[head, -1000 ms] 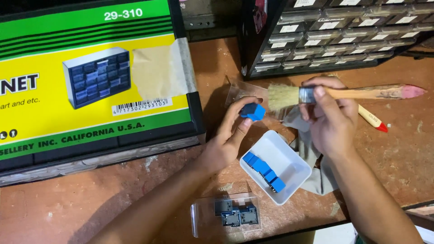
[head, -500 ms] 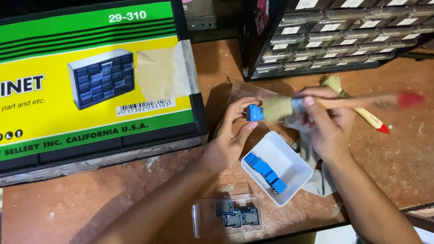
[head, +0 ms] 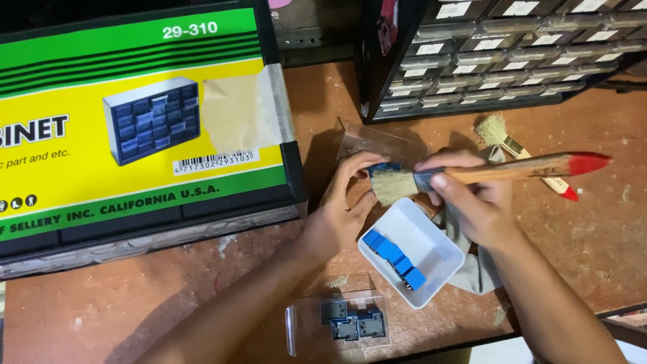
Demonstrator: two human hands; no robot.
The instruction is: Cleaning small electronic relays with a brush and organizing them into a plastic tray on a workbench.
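Your left hand [head: 344, 205] reaches in from the lower left with the forearm laid diagonally across the worktop [head: 593, 229]. Its fingers are curled and pinched together around a small blue block [head: 383, 168], held just above the worktop near its middle. Only the block's top edge shows; the rest is hidden behind the bristles.

Your right hand [head: 475, 205] comes in from the lower right corner. It is closed around the paintbrush [head: 499, 170] at the metal ferrule, thumb on the near side and fingers wrapped over the top. The brush lies almost level, with the pale bristles pointing left and pressed against the blue block, and the red-tipped wooden handle pointing toward the right edge.

Directly below both hands sits a white tray [head: 441, 259], tilted on a grey cloth [head: 475, 269]. It holds a row of blue blocks along its left wall. Nearer the front edge lies a clear plastic bag [head: 303, 330] containing several dark blue-grey parts.

A second brush [head: 515, 145] lies on the worktop behind your right hand, bristles toward the back edge; your held brush crosses over its handle. A flat clear bag [head: 377, 141] lies behind your left hand. A large yellow-and-green carton [head: 135, 121] fills the left side, close beside your left wrist. A drawer cabinet [head: 499, 54] stands along the back edge at the right.
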